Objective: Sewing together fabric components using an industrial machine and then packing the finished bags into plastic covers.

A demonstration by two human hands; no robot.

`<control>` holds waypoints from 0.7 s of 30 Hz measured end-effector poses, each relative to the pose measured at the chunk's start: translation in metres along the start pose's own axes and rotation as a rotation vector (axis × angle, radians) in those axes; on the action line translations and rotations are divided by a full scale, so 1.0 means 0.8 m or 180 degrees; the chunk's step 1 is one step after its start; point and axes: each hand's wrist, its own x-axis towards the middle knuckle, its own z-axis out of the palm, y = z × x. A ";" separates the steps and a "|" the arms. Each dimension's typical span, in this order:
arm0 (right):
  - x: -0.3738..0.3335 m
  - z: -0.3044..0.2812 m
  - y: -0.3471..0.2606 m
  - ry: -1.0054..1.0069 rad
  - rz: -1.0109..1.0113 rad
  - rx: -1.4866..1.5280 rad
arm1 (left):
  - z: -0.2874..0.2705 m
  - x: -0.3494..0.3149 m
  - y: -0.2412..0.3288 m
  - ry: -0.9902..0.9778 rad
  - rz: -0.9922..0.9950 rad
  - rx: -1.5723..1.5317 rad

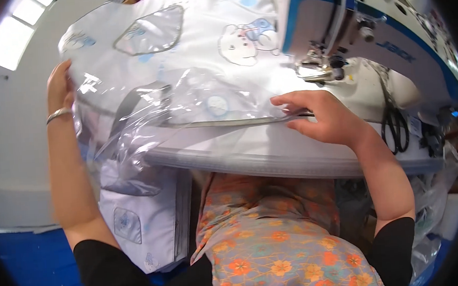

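A white padded fabric piece point(195, 44) with printed cartoon bears and a clear window with grey trim lies across the sewing table. Over its near part is a crinkled clear plastic sheet point(194, 100), edged along the front with grey binding point(227, 123). My left hand point(60, 88), a bangle on its wrist, is closed on the fabric's left edge; its fingertips are partly hidden. My right hand point(325, 116) holds the bound edge of the plastic between thumb and fingers, just in front of the sewing machine's needle area point(319, 67).
The sewing machine point(381, 42) stands at the right, its lamp lit. Black-handled scissors point(394, 123) lie beside its base. The table's front edge point(252, 165) curves before my lap. Below it at left is a stack of similar white fabric pieces point(144, 218). Clear plastic hangs at lower right.
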 end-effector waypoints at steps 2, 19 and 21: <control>0.017 0.013 -0.010 0.0254 -0.0299 -0.0244 | 0.077 -0.036 0.012 0.0080 0.0036 0.0118; 0.169 0.089 -0.159 -0.0330 -0.1540 -0.1678 | 0.080 -0.039 -0.009 -0.0225 -0.0110 -0.0127; 0.157 0.098 -0.169 -0.0172 -0.1848 -0.1820 | 0.064 -0.031 -0.018 -0.0165 -0.0148 -0.0150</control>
